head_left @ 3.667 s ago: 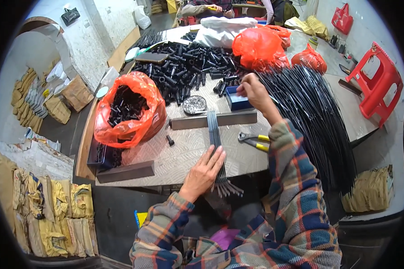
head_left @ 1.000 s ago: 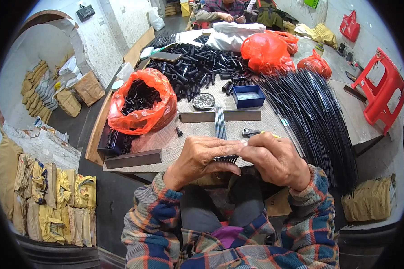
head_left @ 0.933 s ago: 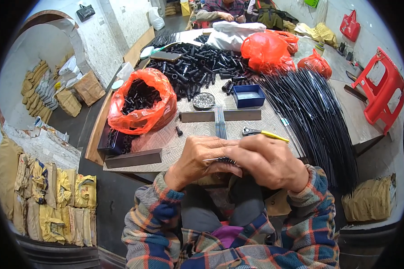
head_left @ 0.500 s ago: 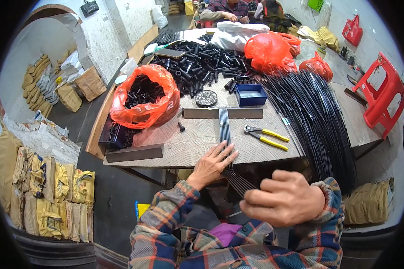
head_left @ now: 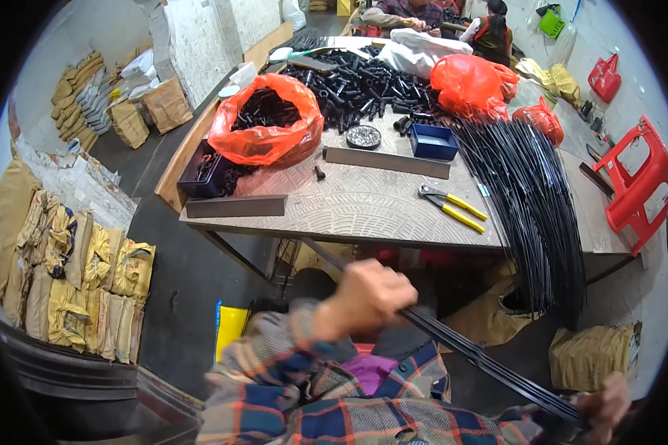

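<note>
Both hands (head_left: 371, 291) grip a black rod bundle (head_left: 467, 348).

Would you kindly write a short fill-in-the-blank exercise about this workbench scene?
1. Both hands, left hand and right hand, grip a bundle of thin black ____.
2. The yellow-handled pliers lie on the ____.
3. The small square tray is ____.

Answers: rods; wooden table; blue.
</note>
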`<action>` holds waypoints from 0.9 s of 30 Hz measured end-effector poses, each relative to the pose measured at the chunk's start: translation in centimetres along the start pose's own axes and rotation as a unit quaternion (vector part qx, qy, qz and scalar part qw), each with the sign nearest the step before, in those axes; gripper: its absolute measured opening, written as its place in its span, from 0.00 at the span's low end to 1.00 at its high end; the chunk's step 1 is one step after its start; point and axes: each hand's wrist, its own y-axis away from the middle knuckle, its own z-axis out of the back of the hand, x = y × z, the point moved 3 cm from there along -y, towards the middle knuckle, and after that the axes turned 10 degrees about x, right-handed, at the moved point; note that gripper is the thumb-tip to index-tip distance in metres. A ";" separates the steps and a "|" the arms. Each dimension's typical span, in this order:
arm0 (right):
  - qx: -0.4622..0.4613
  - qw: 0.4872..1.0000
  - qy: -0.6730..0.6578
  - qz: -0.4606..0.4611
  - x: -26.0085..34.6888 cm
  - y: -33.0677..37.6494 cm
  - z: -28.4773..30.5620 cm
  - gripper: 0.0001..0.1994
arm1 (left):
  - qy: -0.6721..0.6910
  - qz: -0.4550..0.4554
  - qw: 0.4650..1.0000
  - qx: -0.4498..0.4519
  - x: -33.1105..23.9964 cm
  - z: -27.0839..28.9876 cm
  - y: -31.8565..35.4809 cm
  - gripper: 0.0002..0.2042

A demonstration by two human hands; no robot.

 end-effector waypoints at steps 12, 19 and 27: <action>0.380 0.840 -0.298 -0.247 -26.2 -6.4 -34.8 0.18 | -0.361 -0.119 0.800 0.465 6.7 1.0 -1.7 0.08; 0.472 0.792 -0.297 -0.248 -24.6 -4.3 -42.9 0.16 | -0.196 -0.205 0.856 0.431 2.5 -6.4 2.8 0.11; -0.046 0.919 -0.359 -0.156 -20.4 -14.8 -29.6 0.09 | -0.199 -0.262 0.905 0.271 1.4 -5.8 3.0 0.10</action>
